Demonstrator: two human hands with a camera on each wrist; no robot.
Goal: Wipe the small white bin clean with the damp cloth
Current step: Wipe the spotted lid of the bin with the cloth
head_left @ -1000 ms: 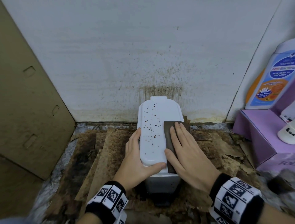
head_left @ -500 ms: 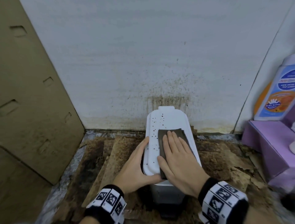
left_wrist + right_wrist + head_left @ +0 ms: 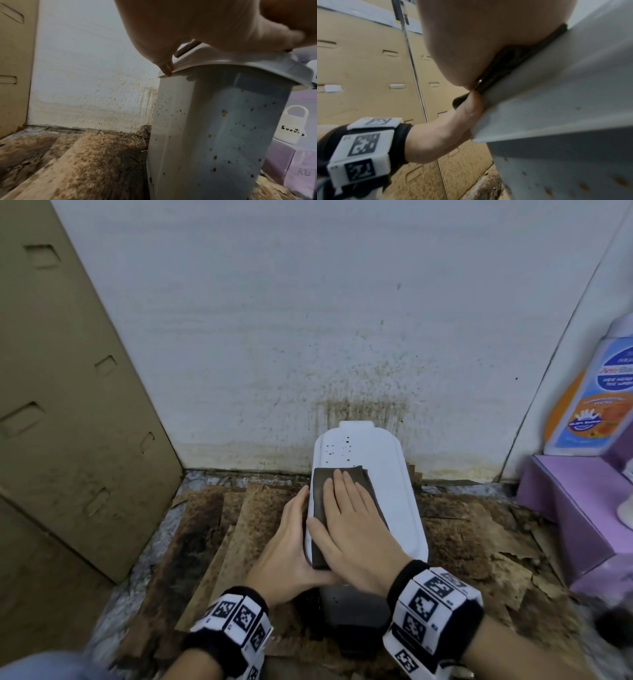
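The small white bin (image 3: pixel 394 491) stands against the stained wall with its lid down. Brown specks (image 3: pixel 337 450) dot the lid's far left corner, and more speckle its side (image 3: pixel 223 128). A dark damp cloth (image 3: pixel 320 494) lies on the left half of the lid. My right hand (image 3: pixel 346 508) presses flat on it with straight fingers; the cloth's edge (image 3: pixel 505 65) shows under the palm. My left hand (image 3: pixel 291 542) grips the lid's near left corner, with the fingers over the side rim (image 3: pixel 167 70) and the thumb across the front.
A tall cardboard panel (image 3: pixel 68 405) closes the left side. Stained, peeling cardboard sheets (image 3: pixel 222 525) cover the floor. At the right a purple box (image 3: pixel 575 508) carries a blue and orange bottle (image 3: pixel 596 392) and a small white bucket-shaped pot (image 3: pixel 295 124).
My right hand has slid the cloth from the lid's right edge to its left half and a little farther back. Fewer specks show on the lid. My left hand has stayed on the bin.
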